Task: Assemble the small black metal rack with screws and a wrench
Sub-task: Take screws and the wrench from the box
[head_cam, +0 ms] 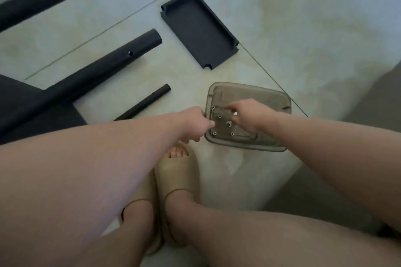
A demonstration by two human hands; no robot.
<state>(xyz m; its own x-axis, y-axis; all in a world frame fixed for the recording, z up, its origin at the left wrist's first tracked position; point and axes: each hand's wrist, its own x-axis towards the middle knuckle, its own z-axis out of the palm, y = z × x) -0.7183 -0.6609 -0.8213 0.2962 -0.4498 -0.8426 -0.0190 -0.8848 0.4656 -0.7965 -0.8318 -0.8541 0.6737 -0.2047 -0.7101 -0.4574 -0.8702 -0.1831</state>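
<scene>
Screws (219, 116) and wrench (228, 124) loose in translucent tray (249, 147) on floor (282, 28), rack tubes (121, 58) beyond; left hand (195, 124) curled on tray rim, right hand (245, 115) pinching among screws, hold unclear; a tilt or jolt could scatter screws.

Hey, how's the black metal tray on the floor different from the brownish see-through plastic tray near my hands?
The black metal tray is opaque; the plastic tray is smoky and translucent. The black metal tray has square, notched corners; the plastic tray, rounded ones. The black metal tray looks empty; the plastic tray holds small screws and a wrench. Both are shallow rectangles lying flat on the tile floor.
</scene>
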